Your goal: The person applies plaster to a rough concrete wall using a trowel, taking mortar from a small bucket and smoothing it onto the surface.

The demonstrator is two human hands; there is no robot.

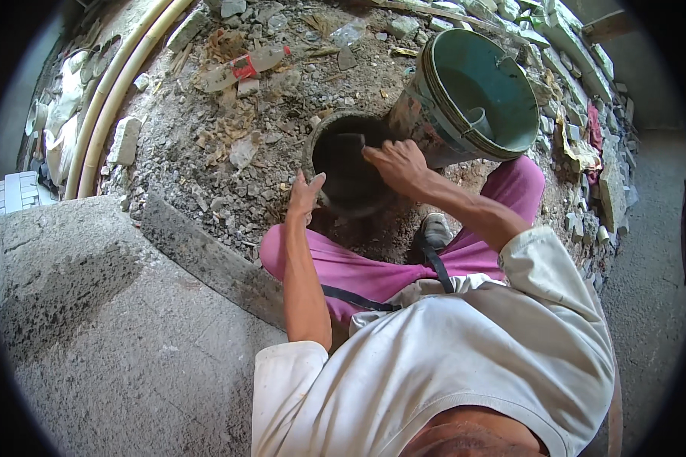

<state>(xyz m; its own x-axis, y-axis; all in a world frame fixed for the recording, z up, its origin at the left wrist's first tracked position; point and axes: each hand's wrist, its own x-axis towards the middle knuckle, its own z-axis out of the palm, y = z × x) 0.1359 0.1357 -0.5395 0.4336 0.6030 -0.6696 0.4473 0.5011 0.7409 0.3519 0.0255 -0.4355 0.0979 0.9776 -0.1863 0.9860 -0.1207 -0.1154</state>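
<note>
A dark round bucket (310, 148) stands on the rubble in front of my crossed legs, its inside in deep shadow. Over its right side my right hand (400, 166) is closed round the handle of a small tool with a dark flat end (351, 143); its exact kind is unclear. Close to the bucket's near left rim is my left hand (305, 196), thumb and fingers apart; whether it touches the rim is hard to tell. Beside the bucket, a larger bucket (427, 99), teal inside, holds greyish liquid and a pale cup-like piece (478, 120).
A plastic bottle with a red label (244, 67) lies on the rubble (213, 145). Two long yellowish pipes (114, 99) run along the left. A curved concrete edge (198, 244) borders the rough floor (129, 327). Broken blocks (579, 53) line the right.
</note>
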